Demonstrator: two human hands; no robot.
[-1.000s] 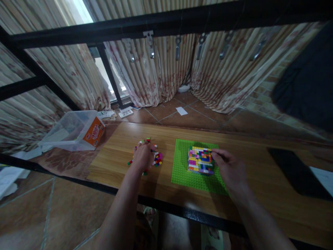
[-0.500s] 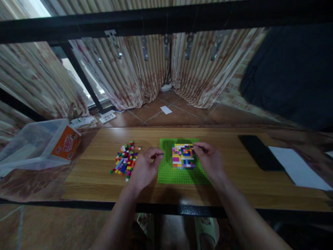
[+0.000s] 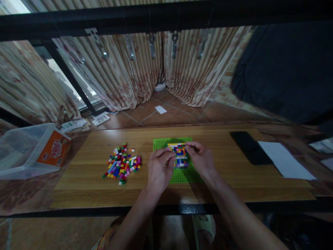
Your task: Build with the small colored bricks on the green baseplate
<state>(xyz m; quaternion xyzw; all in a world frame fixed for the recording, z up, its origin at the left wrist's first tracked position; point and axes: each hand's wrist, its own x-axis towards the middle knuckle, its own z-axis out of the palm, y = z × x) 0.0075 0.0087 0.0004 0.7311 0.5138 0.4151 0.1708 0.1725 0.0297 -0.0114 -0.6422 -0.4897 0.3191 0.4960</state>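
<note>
A square build of many small coloured toy bricks sits on a green studded baseplate. My left hand is over the baseplate's left part, thumb and forefinger pinched at the left side of the build and hiding part of it. Whatever lies between those fingertips is too small to make out. At the build's upper right corner is my right hand, its fingers also closed in a pinch. Its fingertips touch or nearly touch the corner, and I cannot tell what they hold.
Loose coloured bricks lie in a pile on the wooden table, left of the baseplate. A black flat tablet-like thing and white paper lie at the right. A clear plastic bin with an orange label stands at the far left.
My left hand has moved right, from the gap beside the brick pile to the build's left side. My right hand stays at the upper right corner. The camera view has shifted slightly.
</note>
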